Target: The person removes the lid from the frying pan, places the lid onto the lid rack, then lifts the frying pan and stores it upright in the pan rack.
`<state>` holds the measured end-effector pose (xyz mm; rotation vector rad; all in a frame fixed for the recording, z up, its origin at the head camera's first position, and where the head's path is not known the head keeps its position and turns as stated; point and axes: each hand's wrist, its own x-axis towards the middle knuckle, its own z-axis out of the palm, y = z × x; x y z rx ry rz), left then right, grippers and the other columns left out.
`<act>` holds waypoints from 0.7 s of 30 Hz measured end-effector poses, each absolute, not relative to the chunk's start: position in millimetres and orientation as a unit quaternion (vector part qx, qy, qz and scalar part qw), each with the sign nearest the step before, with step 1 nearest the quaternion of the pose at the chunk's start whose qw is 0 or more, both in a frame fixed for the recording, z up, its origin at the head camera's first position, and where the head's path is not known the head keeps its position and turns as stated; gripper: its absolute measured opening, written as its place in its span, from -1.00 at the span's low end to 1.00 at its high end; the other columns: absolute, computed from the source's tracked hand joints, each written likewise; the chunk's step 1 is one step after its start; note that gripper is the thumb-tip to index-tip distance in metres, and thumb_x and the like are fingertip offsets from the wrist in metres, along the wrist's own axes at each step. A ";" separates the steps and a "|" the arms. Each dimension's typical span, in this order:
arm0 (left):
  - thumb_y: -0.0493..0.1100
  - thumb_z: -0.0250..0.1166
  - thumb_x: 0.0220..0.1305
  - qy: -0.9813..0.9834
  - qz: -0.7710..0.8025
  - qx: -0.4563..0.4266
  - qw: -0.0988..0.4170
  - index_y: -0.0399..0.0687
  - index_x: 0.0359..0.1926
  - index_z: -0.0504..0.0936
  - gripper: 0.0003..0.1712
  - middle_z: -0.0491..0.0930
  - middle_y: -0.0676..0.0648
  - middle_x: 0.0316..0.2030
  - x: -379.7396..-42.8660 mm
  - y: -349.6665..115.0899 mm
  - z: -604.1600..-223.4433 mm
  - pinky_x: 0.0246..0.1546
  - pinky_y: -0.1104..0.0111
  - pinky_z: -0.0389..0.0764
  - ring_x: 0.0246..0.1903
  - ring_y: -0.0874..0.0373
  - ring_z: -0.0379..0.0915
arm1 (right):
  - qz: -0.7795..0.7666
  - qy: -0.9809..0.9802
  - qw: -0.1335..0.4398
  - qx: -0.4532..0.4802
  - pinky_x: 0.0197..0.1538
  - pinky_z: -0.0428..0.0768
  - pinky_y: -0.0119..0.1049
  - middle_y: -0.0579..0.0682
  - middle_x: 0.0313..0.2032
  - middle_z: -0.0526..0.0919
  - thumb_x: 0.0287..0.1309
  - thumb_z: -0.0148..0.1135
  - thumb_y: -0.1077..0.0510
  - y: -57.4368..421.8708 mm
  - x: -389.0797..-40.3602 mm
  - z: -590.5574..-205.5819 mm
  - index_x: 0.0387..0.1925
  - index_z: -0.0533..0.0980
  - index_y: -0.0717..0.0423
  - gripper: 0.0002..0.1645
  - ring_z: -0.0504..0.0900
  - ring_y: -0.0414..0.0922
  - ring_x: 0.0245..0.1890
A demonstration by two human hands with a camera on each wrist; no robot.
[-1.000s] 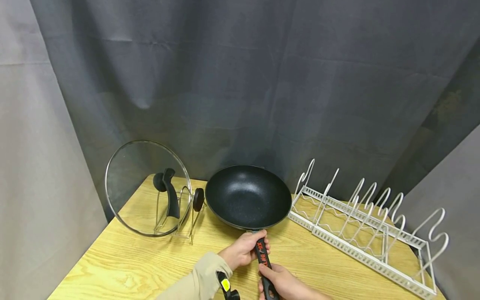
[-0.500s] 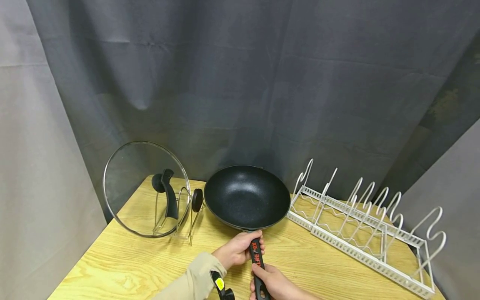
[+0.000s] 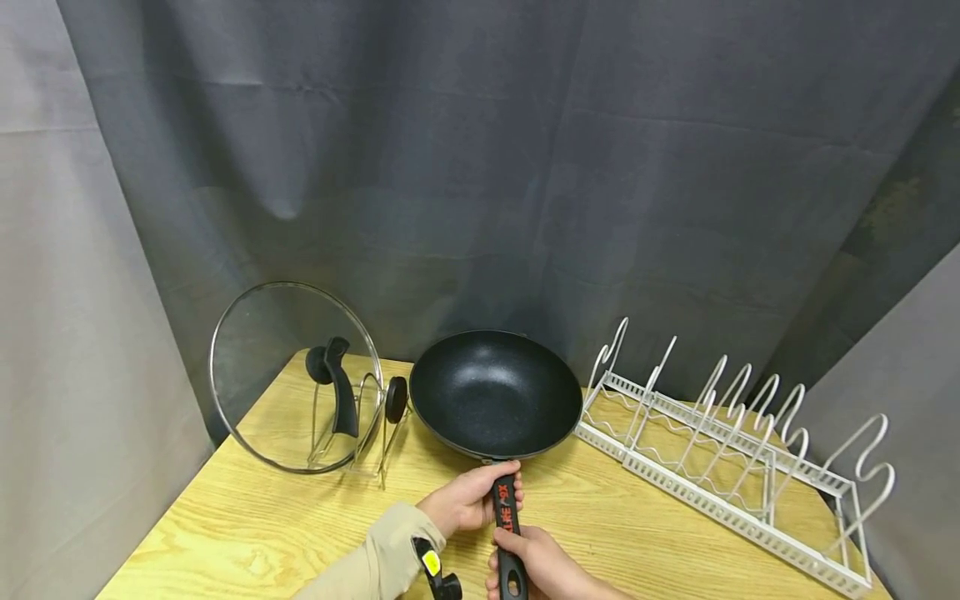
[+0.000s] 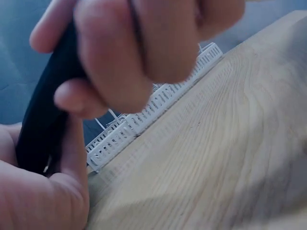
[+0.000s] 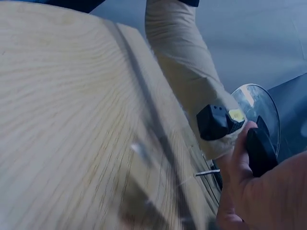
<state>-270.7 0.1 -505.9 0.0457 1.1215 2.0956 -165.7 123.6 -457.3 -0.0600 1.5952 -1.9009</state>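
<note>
A black frying pan (image 3: 497,396) with deep sloping sides stands at the middle of the table, its handle (image 3: 506,504) pointing toward me. My left hand (image 3: 468,498) grips the handle near the pan, thumb on top. Closer to me, my right hand (image 3: 536,562) holds the handle's end, with the thumb over it. In the left wrist view, fingers (image 4: 115,57) curl by the dark handle (image 4: 45,105). The right wrist view shows part of the right hand (image 5: 273,196) around the black handle (image 5: 260,151).
Left of the pan, a glass lid (image 3: 277,375) with a black handle leans upright in a wire stand (image 3: 384,454). A white rack (image 3: 720,500) with upright wire dividers lies at the right, close to the pan. Grey curtains (image 3: 480,167) hang behind the wooden table (image 3: 225,533).
Both hands and the pan's handle have swung a little to the left, so the handle now points more straight toward me. The pan's bowl stays nearly in place.
</note>
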 end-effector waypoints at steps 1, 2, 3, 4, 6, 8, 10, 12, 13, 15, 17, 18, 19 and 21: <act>-0.12 0.00 0.44 0.430 0.818 0.021 0.381 -0.06 -0.38 0.42 -0.78 0.44 0.08 -0.52 -270.5 -0.4 -506.1 -0.33 0.53 0.57 -0.51 0.34 0.46 | -0.728 0.605 0.323 -0.022 -0.37 0.60 -0.37 -0.07 -0.51 0.48 0.44 -0.22 0.12 122.3 -165.7 -456.4 -0.19 0.27 0.31 -0.73 0.57 -0.23 -0.56; -0.12 0.00 0.43 0.423 0.818 0.025 0.388 -0.06 -0.38 0.43 -0.78 0.44 0.09 -0.52 -270.3 -0.9 -506.5 -0.33 0.53 0.57 -0.51 0.35 0.46 | -0.732 0.600 0.320 -0.021 -0.39 0.59 -0.39 -0.08 -0.52 0.47 0.43 -0.23 0.14 120.8 -165.6 -455.8 -0.18 0.25 0.32 -0.74 0.56 -0.24 -0.58; -0.12 0.01 0.43 0.416 0.819 0.028 0.394 -0.05 -0.39 0.43 -0.78 0.45 0.09 -0.53 -269.8 -1.5 -506.2 -0.33 0.53 0.57 -0.51 0.35 0.46 | -0.735 0.599 0.317 -0.016 -0.43 0.56 -0.41 -0.09 -0.54 0.46 0.43 -0.24 0.15 119.1 -165.3 -455.4 -0.17 0.23 0.33 -0.75 0.54 -0.25 -0.61; -0.13 0.02 0.42 0.411 0.819 0.030 0.399 -0.06 -0.39 0.44 -0.79 0.45 0.10 -0.53 -269.4 -1.9 -505.9 -0.33 0.54 0.57 -0.51 0.35 0.46 | -0.739 0.599 0.309 -0.009 -0.46 0.54 -0.43 -0.09 -0.55 0.44 0.42 -0.24 0.16 117.2 -165.1 -455.6 -0.16 0.21 0.33 -0.75 0.51 -0.26 -0.63; -0.12 0.02 0.42 0.411 0.818 0.033 0.400 -0.06 -0.39 0.44 -0.78 0.47 0.10 -0.54 -268.9 -2.4 -505.3 -0.34 0.54 0.57 -0.51 0.35 0.48 | -0.740 0.608 0.290 0.003 -0.53 0.48 -0.46 -0.10 -0.57 0.41 0.40 -0.20 0.15 113.1 -164.3 -457.5 -0.15 0.20 0.32 -0.76 0.45 -0.27 -0.68; -0.10 0.04 0.41 0.418 0.818 0.032 0.393 -0.07 -0.40 0.46 -0.77 0.48 0.09 -0.54 -268.1 -1.6 -505.1 -0.34 0.54 0.57 -0.51 0.34 0.49 | -0.738 0.623 0.260 0.013 -0.59 0.45 -0.47 -0.10 -0.60 0.39 0.38 -0.14 0.15 109.1 -163.0 -461.4 -0.19 0.21 0.28 -0.78 0.41 -0.27 -0.72; -0.09 0.06 0.40 0.425 0.819 0.026 0.385 -0.09 -0.40 0.47 -0.76 0.50 0.09 -0.54 -266.8 -0.3 -504.5 -0.34 0.54 0.57 -0.51 0.33 0.51 | -0.731 0.643 0.227 0.017 -0.63 0.44 -0.47 -0.10 -0.63 0.37 0.35 -0.07 0.14 106.0 -161.6 -465.8 -0.27 0.25 0.23 -0.80 0.39 -0.28 -0.75; -0.08 0.08 0.39 0.427 0.822 0.021 0.377 -0.08 -0.41 0.49 -0.75 0.51 0.08 -0.53 -264.7 1.5 -503.8 -0.32 0.55 0.57 -0.50 0.33 0.51 | -0.723 0.661 0.201 0.021 -0.67 0.43 -0.47 -0.10 -0.66 0.37 0.33 -0.01 0.13 104.3 -160.2 -470.0 -0.35 0.27 0.17 -0.80 0.37 -0.28 -0.78; -0.08 0.08 0.39 0.426 0.823 0.017 0.375 -0.08 -0.43 0.50 -0.74 0.52 0.08 -0.53 -263.4 2.3 -503.1 -0.32 0.56 0.57 -0.50 0.34 0.51 | -0.720 0.667 0.191 0.022 -0.68 0.43 -0.47 -0.10 -0.67 0.36 0.32 0.01 0.13 103.8 -159.6 -471.7 -0.37 0.28 0.16 -0.80 0.37 -0.29 -0.80; -0.08 0.08 0.40 0.420 0.828 0.011 0.371 -0.05 -0.46 0.49 -0.73 0.50 0.09 -0.55 -261.3 3.7 -502.3 -0.33 0.57 0.56 -0.51 0.36 0.48 | -0.714 0.678 0.176 0.021 -0.69 0.43 -0.47 -0.11 -0.69 0.36 0.31 0.04 0.12 103.6 -158.3 -474.3 -0.38 0.28 0.16 -0.78 0.37 -0.29 -0.81; -0.09 0.07 0.41 0.414 0.833 0.008 0.367 -0.02 -0.52 0.47 -0.69 0.46 0.12 -0.59 -259.5 4.9 -501.3 -0.36 0.59 0.54 -0.54 0.39 0.44 | -0.709 0.685 0.165 0.017 -0.70 0.43 -0.48 -0.11 -0.69 0.36 0.30 0.06 0.11 103.7 -157.4 -475.6 -0.38 0.29 0.17 -0.77 0.37 -0.30 -0.81; -0.09 0.06 0.42 0.409 0.835 0.007 0.367 0.00 -0.54 0.45 -0.67 0.44 0.14 -0.61 -259.0 5.3 -500.9 -0.39 0.60 0.53 -0.56 0.41 0.41 | -0.707 0.688 0.160 0.013 -0.71 0.43 -0.48 -0.11 -0.69 0.36 0.29 0.06 0.11 103.7 -156.9 -475.9 -0.38 0.29 0.18 -0.76 0.37 -0.30 -0.81; -0.09 0.05 0.42 0.405 0.838 0.008 0.366 0.01 -0.56 0.44 -0.65 0.41 0.16 -0.62 -258.6 5.6 -500.4 -0.41 0.61 0.51 -0.58 0.42 0.38 | -0.706 0.691 0.155 0.009 -0.71 0.43 -0.48 -0.11 -0.69 0.36 0.29 0.06 0.11 103.7 -156.6 -476.2 -0.37 0.28 0.19 -0.76 0.37 -0.31 -0.81; -0.10 0.02 0.44 0.396 0.843 0.010 0.364 0.02 -0.58 0.40 -0.63 0.37 0.19 -0.66 -258.0 6.3 -499.8 -0.45 0.62 0.48 -0.62 0.44 0.34 | -0.705 0.694 0.147 0.000 -0.71 0.42 -0.48 -0.11 -0.70 0.36 0.29 0.06 0.12 103.6 -156.1 -476.5 -0.37 0.29 0.21 -0.76 0.37 -0.31 -0.82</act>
